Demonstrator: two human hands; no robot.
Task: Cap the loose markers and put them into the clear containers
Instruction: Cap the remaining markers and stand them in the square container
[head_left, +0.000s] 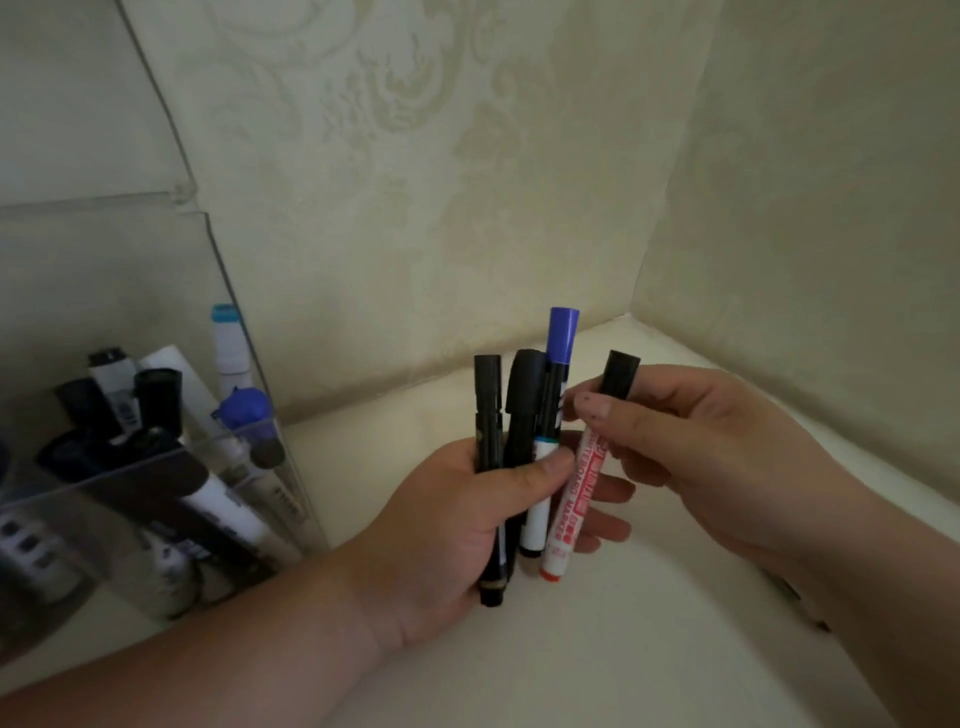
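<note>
At the lower left of the frame a clear container (156, 270) is seen standing on a cream surface (623, 649). It is filled with leaning markers (218, 499), among which black caps, dark-blue caps and 1 light-blue cap (224, 313) are shown.

Right of it, at lower centre, 3 capped markers are held upright in the left hand (452, 530). Its fingers are curled round them and its thumb is pressed across their barrels. They are a slim black marker (487, 415), a thicker black marker (523, 400) and a blue marker (562, 338) with a white barrel, all touching side by side.

Just right of these, a red marker (574, 493), white with red print and a red lower end, is laid slightly tilted against the left fingertips. Its upper part is pinched between the thumb and fingers of the right hand (717, 441), at centre right. A black cap (621, 376) is seen in line with its top end, above the thumb. Whether the cap is fully seated cannot be told.

Patterned wallpaper (415, 156) is seen across the upper frame.
</note>
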